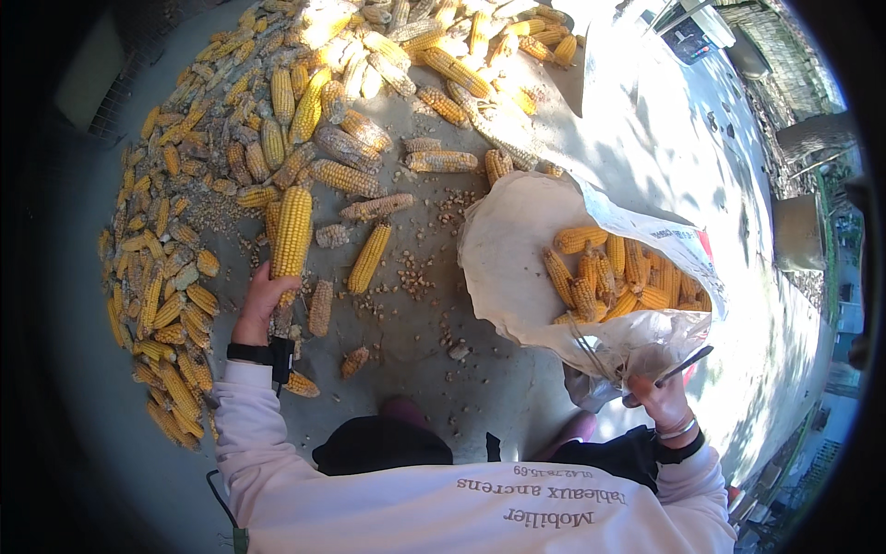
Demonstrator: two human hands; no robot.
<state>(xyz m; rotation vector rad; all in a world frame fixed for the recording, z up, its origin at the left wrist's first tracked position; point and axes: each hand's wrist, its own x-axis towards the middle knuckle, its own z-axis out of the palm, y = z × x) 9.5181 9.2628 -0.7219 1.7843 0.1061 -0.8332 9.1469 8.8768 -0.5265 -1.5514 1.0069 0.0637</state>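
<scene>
My left hand (262, 297) is closed around the lower end of a plump yellow corn cob (293, 223), held upright at the edge of a big heap of cobs. On the right, my right hand (663, 403) is closed at the near rim of a white woven sack (506, 254). A thin tool with a dark handle (687, 365) sticks out of that fist; its kind cannot be made out. The sack lies with its mouth wide, and several yellow cobs (637, 268) are inside.
The heap of corn cobs (175, 305) spreads over the left and far side, some cobs greyish and mouldy. Loose kernels (415, 272) and a lone yellow cob (370, 259) lie on the grey floor (415, 351). A tree trunk (817, 137) stands at the far right.
</scene>
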